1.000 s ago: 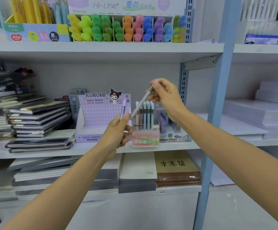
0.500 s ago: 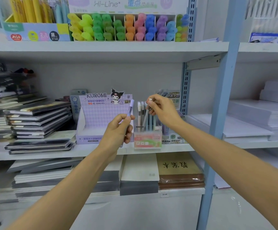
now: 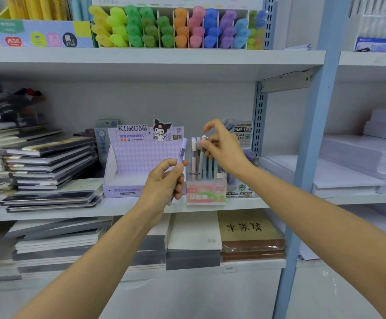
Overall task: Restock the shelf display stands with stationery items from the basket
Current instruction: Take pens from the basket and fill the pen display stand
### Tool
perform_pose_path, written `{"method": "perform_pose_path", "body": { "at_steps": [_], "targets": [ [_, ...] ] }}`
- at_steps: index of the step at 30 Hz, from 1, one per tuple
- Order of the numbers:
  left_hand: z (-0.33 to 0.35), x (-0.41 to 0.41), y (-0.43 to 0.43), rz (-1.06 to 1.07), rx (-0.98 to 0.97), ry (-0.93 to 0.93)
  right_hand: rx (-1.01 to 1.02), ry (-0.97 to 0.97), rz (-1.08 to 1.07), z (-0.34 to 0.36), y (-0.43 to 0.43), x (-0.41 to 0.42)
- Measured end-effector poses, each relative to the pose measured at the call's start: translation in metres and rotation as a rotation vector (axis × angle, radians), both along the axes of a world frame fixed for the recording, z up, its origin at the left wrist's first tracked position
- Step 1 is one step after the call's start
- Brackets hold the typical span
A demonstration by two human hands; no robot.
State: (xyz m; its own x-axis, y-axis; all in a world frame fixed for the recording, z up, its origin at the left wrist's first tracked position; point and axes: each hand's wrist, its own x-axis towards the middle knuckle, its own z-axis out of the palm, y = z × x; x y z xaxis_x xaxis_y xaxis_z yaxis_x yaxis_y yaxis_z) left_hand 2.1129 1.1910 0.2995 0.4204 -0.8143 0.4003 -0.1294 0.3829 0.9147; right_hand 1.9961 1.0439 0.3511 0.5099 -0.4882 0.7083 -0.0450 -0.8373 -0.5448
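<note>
Kuromi box [image 3: 136, 162] behind left fingers [image 3: 164, 168] gripping lilac pen [image 3: 182, 148]; right fingers [image 3: 211, 146] pinch grey pen [image 3: 201, 160] in stand [image 3: 207, 192]

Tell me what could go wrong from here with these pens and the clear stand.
1. The right hand touches the top of a pale pen in the crowded clear stand. A hard press might tip the stand, which sits near the front edge of the shelf.
2. The left hand grips the purple pen right beside the stand. A careless swing may knock the standing pens or the Kuromi box.
</note>
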Motion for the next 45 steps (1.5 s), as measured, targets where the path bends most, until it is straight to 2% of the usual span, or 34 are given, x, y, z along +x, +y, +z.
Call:
{"method": "perform_pose_path", "body": {
  "at_steps": [2,5,8,10,13,15,19,21,24,26,28,36,40,45],
  "targets": [
    [0.000,0.000,-0.001,0.000,-0.001,0.005,-0.040,-0.033,-0.042,-0.001,-0.001,0.004],
    [0.001,-0.002,0.000,0.001,-0.005,0.007,-0.136,0.054,-0.176,-0.003,-0.003,0.007],
    [0.003,-0.003,0.001,-0.001,-0.005,0.004,-0.090,0.060,-0.201,0.002,-0.001,0.002],
    [0.005,-0.005,0.002,0.002,-0.010,-0.005,-0.039,-0.013,-0.138,0.009,0.008,-0.005],
    [0.008,-0.011,0.001,0.006,-0.021,-0.018,0.176,-0.044,0.156,0.016,0.027,-0.016],
    [0.010,-0.016,0.000,0.003,-0.017,-0.033,0.248,-0.022,0.286,0.015,0.037,-0.019],
    [0.013,-0.027,-0.001,0.025,-0.039,-0.089,0.258,-0.061,0.319,0.018,0.042,-0.026],
    [0.010,-0.028,-0.002,0.198,-0.043,-0.268,0.261,-0.133,0.283,0.022,0.037,-0.033],
    [-0.003,-0.023,0.002,0.469,-0.112,-0.746,0.247,-0.303,0.160,0.028,0.024,-0.044],
    [-0.015,-0.019,0.004,0.461,-0.080,-1.008,0.198,-0.329,0.064,0.027,0.015,-0.048],
    [-0.027,-0.018,0.003,0.429,0.011,-1.140,0.154,-0.283,0.006,0.021,0.009,-0.049],
    [-0.043,-0.021,-0.002,0.444,0.009,-1.180,0.009,-0.067,-0.042,-0.003,0.005,-0.029],
    [-0.046,-0.019,-0.004,0.436,0.006,-1.171,-0.001,0.024,-0.041,-0.002,0.001,-0.023],
    [-0.049,-0.019,-0.006,0.445,-0.001,-1.160,-0.031,-0.021,-0.040,-0.004,-0.002,-0.015]
  ]
}}
